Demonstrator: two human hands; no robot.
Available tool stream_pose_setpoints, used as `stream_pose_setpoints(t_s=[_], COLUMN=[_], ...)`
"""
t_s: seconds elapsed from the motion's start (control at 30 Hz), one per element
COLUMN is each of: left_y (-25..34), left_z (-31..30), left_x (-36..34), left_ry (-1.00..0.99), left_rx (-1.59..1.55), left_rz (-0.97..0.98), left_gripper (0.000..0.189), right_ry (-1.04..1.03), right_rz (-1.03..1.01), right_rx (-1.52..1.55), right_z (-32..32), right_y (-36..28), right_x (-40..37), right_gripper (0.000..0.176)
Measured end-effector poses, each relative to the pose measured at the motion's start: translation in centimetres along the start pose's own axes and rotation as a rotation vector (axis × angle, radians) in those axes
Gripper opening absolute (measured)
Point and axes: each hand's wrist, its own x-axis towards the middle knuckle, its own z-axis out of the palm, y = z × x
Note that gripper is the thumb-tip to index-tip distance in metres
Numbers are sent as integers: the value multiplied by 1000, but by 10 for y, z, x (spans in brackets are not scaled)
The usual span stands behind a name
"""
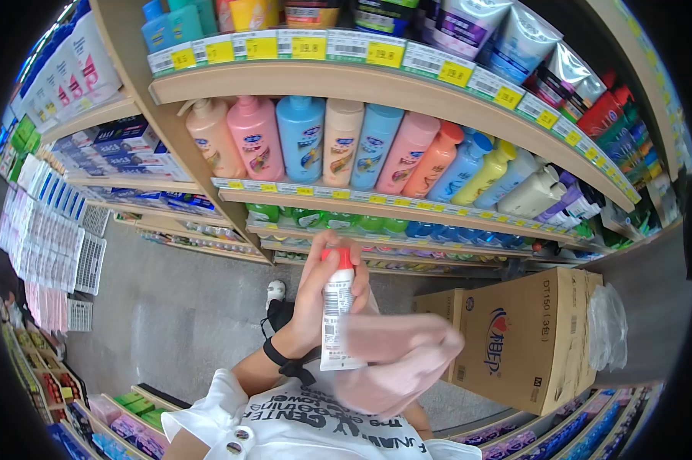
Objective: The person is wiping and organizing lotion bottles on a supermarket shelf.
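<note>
A small white tube with a red cap and printed text with a barcode is held upright in front of my chest. My left hand is closed round its left side, with the thumb at the cap. My right hand is closed on the tube's right side, its fingers near the cap. A pink cloth, smeared by motion, hangs over the lower right of the tube and in front of my right forearm. What holds the cloth is hidden.
Ahead, a shelf carries pump bottles and other coloured bottles. Above it, another shelf with price labels holds tubes. A large cardboard box stands on the floor to the right. White baskets are at the left.
</note>
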Motion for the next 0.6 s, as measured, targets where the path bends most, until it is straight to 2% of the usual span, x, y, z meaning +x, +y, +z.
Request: stream_pose_setpoints(t_s=[0.17,0.3,0.37,0.4,0.43,0.47,0.5,0.53,0.57,0.6], left_y=[-1,-9,-15,-20,-16,-11,-7,-8,-3,3], left_z=[-3,-12,-4,5,2,-3,-8,-13,-19,-25], left_x=[-5,-11,-21,-26,-29,-32,-32,-29,-27,-25], left_ry=[57,10,224,455,461,419,376,318,323,275], left_rx=[96,178,199,515,519,550,580,435,440,467], left_rz=[120,162,110,244,255,259,264,401,413,464], left_gripper=[14,18,14,12,12,12,11,25,25,26], right_ry=[-64,-243,-375,-431,-476,-477,-487,-562,-637,-623], right_rz=[46,49,33,22,12,8,0,-30,-59,-7], right_rx=[-29,-87,-101,-91,-73,-19,-12,34,81,112], right_z=[-21,-20,-12,-7,-1,4,5,5,5,7], right_y=[-5,-16,-22,-25,-28,-32,-28,-20,-16,-17], right_x=[3,13,18,19,21,22,23,19,16,11], right_gripper=[38,37,37,36,36,25,25,25,25,25])
